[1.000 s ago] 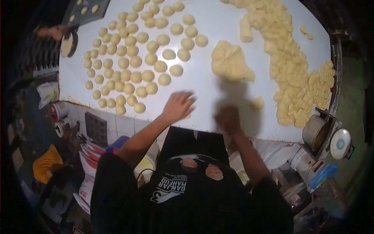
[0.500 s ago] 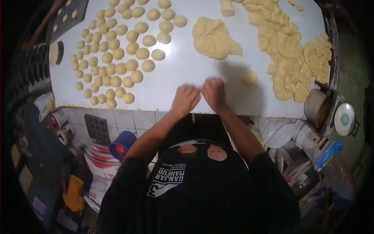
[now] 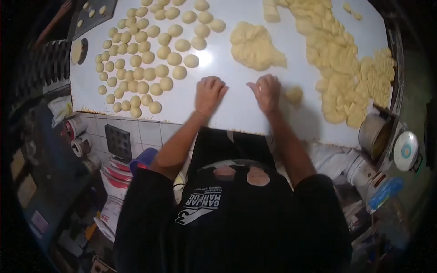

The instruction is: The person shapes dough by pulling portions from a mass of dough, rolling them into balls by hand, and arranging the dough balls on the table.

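My left hand (image 3: 210, 96) rests palm down on the white table, its fingers curled under; whatever lies beneath them is hidden. To its right, my right hand (image 3: 266, 93) is likewise curled against the tabletop, with the thumb sticking out to the left. What it covers, if anything, does not show. Just right of that hand, in shadow, lies a small dough piece (image 3: 294, 94). A larger, flattened lump of dough (image 3: 251, 45) sits beyond my hands. Left of my left hand, several round dough balls (image 3: 149, 73) are spread over the table.
Many cut dough pieces (image 3: 334, 68) are heaped along the right side of the white table (image 3: 218, 111). A dark tray (image 3: 93, 18) with dough balls stands at the far left. A metal pot (image 3: 374, 132) is by the right edge. Another person's arm (image 3: 54, 22) shows top left.
My hands have moved apart from being close together, the left one leftward and the right one rightward, both farther from the table's near edge. The whole view has shifted slightly.
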A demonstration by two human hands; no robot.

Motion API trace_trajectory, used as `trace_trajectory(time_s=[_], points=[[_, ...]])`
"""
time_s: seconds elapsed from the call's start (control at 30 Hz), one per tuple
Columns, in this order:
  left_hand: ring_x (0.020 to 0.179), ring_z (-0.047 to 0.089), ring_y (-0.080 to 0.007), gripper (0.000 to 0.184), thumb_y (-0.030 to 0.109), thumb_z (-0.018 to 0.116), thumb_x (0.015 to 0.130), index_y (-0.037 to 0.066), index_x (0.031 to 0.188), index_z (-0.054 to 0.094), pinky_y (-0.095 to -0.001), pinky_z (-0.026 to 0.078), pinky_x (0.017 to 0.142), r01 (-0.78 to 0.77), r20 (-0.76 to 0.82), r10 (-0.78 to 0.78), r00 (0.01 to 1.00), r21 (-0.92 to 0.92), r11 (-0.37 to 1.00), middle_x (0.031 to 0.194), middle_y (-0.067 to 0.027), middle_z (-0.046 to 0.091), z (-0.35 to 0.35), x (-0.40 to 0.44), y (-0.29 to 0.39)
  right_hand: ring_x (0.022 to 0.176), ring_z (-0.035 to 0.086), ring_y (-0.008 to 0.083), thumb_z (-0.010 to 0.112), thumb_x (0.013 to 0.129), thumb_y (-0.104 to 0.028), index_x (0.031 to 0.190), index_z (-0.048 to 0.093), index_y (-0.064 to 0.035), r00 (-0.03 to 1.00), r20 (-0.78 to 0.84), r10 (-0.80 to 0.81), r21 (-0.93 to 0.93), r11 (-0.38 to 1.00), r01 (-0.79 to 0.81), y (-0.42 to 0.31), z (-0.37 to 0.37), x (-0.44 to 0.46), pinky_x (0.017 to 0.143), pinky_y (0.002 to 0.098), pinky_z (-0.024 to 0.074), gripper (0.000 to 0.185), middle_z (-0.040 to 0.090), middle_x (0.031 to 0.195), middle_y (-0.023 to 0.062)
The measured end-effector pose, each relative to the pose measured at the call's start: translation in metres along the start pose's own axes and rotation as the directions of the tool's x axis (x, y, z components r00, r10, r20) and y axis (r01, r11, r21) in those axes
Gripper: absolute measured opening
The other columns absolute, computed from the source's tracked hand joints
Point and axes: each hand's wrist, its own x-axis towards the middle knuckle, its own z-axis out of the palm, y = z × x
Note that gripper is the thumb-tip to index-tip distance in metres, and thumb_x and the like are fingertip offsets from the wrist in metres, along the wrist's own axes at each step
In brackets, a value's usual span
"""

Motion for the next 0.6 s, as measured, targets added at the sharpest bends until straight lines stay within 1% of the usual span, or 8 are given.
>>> trace_trajectory(time_s=[0.03, 0.23, 0.3, 0.37, 0.4, 0.47, 0.53, 0.6], points=[[0.108, 0.062, -0.0377, 0.023, 0.024, 0.079, 0.092, 0.010, 0.106, 0.068, -0.0510, 0.047, 0.091, 0.121, -0.110, -0.126, 0.986, -0.050, 0.991, 0.111, -0.0125, 0.067, 0.004, 0.018, 0.010, 0.104, 0.063, 0.0334, 0.090, 0.079, -0.023, 0.109, 0.069, -0.0077, 0.999, 0.031, 0.043, 0.037, 0.998, -0.045, -0.007, 0.008, -0.013, 0.094, 0.0470, 0.0490, 0.040, 0.064, 0.104, 0.0106], [0.119, 0.062, -0.0352, 0.033, 0.016, 0.078, 0.092, 0.011, 0.124, 0.069, -0.0488, 0.049, 0.104, -0.215, 0.081, 0.239, 0.968, -0.232, 0.949, 0.123, -0.0094, 0.065, -0.023, -0.039, -0.041, 0.121, 0.066, 0.0417, 0.078, 0.095, -0.015, 0.135, 0.062, -0.0019, 0.934, 0.344, 0.101, 0.027, 0.993, -0.118, -0.013, -0.057, 0.003, 0.110, 0.0453, 0.0490, 0.045, 0.067, 0.130, 0.0255], [0.119, 0.062, -0.0342, 0.034, 0.014, 0.078, 0.092, 0.011, 0.125, 0.069, -0.0479, 0.050, 0.104, -0.258, 0.144, 0.296, 0.944, -0.236, 0.937, 0.125, -0.0089, 0.066, -0.027, -0.018, -0.039, 0.126, 0.064, 0.0443, 0.077, 0.096, -0.014, 0.140, 0.060, 0.0010, 0.739, 0.482, 0.471, 0.101, 0.808, -0.581, -0.024, -0.059, 0.108, 0.111, 0.0475, 0.0494, 0.050, 0.065, 0.133, 0.0281], [0.123, 0.062, -0.0325, 0.042, 0.017, 0.080, 0.090, 0.012, 0.129, 0.068, -0.0480, 0.049, 0.106, 0.080, 0.159, 0.028, 0.987, -0.634, 0.769, 0.127, -0.0083, 0.066, -0.022, 0.023, -0.013, 0.121, 0.063, 0.0431, 0.076, 0.094, -0.012, 0.134, 0.061, 0.0029, 0.926, 0.228, 0.302, 0.361, 0.857, -0.369, -0.041, -0.040, 0.212, 0.106, 0.0479, 0.0503, 0.045, 0.064, 0.134, 0.0259], [0.123, 0.062, -0.0325, 0.042, 0.017, 0.080, 0.090, 0.012, 0.129, 0.068, -0.0480, 0.049, 0.106, 0.085, 0.152, 0.016, 0.988, -0.632, 0.770, 0.127, -0.0083, 0.066, -0.014, 0.040, -0.007, 0.119, 0.063, 0.0430, 0.076, 0.096, -0.015, 0.133, 0.062, 0.0027, 0.938, 0.099, 0.331, 0.422, 0.840, -0.341, -0.045, -0.010, 0.251, 0.105, 0.0486, 0.0502, 0.043, 0.065, 0.130, 0.0255], [0.121, 0.061, -0.0353, 0.050, 0.018, 0.077, 0.091, 0.010, 0.139, 0.064, -0.0474, 0.051, 0.103, -0.289, 0.122, 0.401, 0.908, -0.513, 0.809, 0.135, -0.0116, 0.064, -0.007, 0.048, 0.006, 0.116, 0.063, 0.0429, 0.076, 0.097, -0.017, 0.132, 0.063, 0.0026, 0.924, -0.015, 0.381, 0.474, 0.817, -0.329, -0.042, 0.027, 0.273, 0.104, 0.0492, 0.0501, 0.042, 0.066, 0.127, 0.0251], [0.124, 0.060, -0.0365, 0.055, 0.018, 0.077, 0.091, 0.009, 0.142, 0.062, -0.0478, 0.051, 0.105, -0.301, 0.063, 0.371, 0.926, -0.465, 0.832, 0.140, -0.0141, 0.062, -0.018, 0.033, -0.006, 0.114, 0.061, 0.0430, 0.077, 0.096, -0.020, 0.129, 0.064, 0.0014, 0.997, -0.071, -0.031, 0.077, 0.996, 0.036, -0.029, 0.059, 0.270, 0.101, 0.0517, 0.0497, 0.041, 0.066, 0.121, 0.0230], [0.129, 0.059, -0.0376, 0.061, 0.021, 0.080, 0.090, 0.007, 0.146, 0.059, -0.0484, 0.049, 0.109, -0.158, 0.076, 0.211, 0.974, -0.436, 0.886, 0.145, -0.0174, 0.060, -0.034, 0.024, -0.030, 0.118, 0.060, 0.0442, 0.080, 0.094, -0.023, 0.121, 0.065, 0.0007, 0.913, 0.206, 0.352, 0.064, 0.926, -0.371, -0.051, 0.031, 0.196, 0.102, 0.0532, 0.0488, 0.040, 0.066, 0.120, 0.0221]])
